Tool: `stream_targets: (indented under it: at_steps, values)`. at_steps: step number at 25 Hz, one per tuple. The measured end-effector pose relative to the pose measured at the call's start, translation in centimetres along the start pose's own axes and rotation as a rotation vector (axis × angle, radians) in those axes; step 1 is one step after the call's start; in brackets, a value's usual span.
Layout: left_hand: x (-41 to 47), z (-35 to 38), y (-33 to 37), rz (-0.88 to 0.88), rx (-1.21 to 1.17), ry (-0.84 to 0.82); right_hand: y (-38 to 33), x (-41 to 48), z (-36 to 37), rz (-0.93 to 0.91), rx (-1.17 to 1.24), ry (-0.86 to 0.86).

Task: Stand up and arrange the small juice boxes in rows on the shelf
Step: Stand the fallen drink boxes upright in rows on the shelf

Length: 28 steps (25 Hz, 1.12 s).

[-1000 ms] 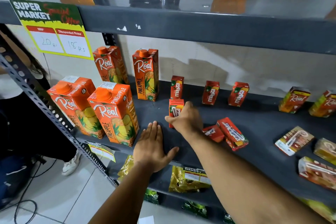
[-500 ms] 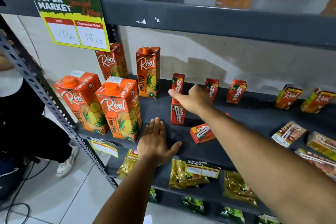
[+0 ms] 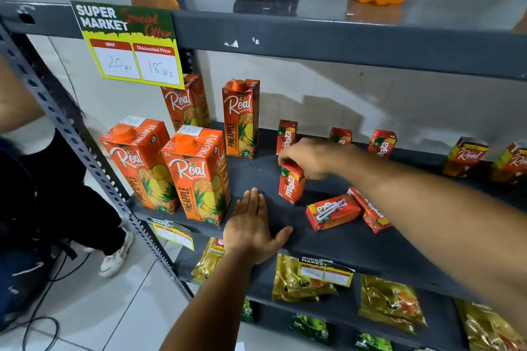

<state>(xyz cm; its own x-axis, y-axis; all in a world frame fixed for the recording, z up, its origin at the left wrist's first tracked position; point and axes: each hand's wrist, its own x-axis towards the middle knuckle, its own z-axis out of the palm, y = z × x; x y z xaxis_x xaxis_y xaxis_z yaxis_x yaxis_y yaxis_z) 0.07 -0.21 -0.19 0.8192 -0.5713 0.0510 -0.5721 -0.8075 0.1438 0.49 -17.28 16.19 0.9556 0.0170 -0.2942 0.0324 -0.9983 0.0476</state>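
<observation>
One small red Maaza box point(image 3: 291, 184) sits upright on the dark middle shelf point(image 3: 356, 242), and the right hand point(image 3: 312, 158) is right on top of it, fingers curled down over its upper end, pinching the carton from above! Just behind it, three more small Maaza boxes stand in a back row: one point(image 3: 286, 134) directly behind the hand, a second point(image 3: 340, 135) partly hidden by the wrist, a third point(image 3: 382, 143) further right. Two others point(image 3: 333, 211) point(image 3: 372, 212) lie flat, touching each other, near the shelf's front beside the forearm. Far right, two small Real boxes point(image 3: 465, 157) point(image 3: 512, 163) stand tilted at the back. The left hand point(image 3: 252, 229) lies flat and spread on the shelf edge, palm down, gripping nothing. Four tall Real pineapple cartons point(image 3: 196, 177) stand at left, two in front, two behind, under a yellow price card point(image 3: 129, 43).
</observation>
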Motion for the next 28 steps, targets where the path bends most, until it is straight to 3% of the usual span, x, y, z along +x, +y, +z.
stream_targets:
  at_steps: [3, 9, 12, 18, 22, 28]
  values:
    - [0.1, 0.1, 0.0, 0.001, 0.003, -0.005, 1.0, -0.6, 0.0, -0.129, -0.172, 0.012]
    - [0.2, 0.4, -0.2, 0.008, 0.029, -0.037, 2.2, -0.9, 0.7, -0.166, -0.107, 0.155]
    - [0.2, 0.3, -0.3, 0.015, 0.036, -0.034, 4.5, -2.9, 0.7, -0.058, 0.195, 0.212]
    - [0.2, 0.4, -0.4, 0.043, 0.03, -0.008, 11.9, -8.6, 6.6, 0.351, 0.38, 0.051]
    - [0.3, 0.4, -0.1, 0.034, 0.036, 0.006, 11.7, -11.4, 10.9, 0.581, 0.554, -0.024]
    - [0.2, 0.4, -0.1, 0.029, 0.045, -0.005, 9.5, -11.5, 13.9, 0.659, 0.631, 0.214]
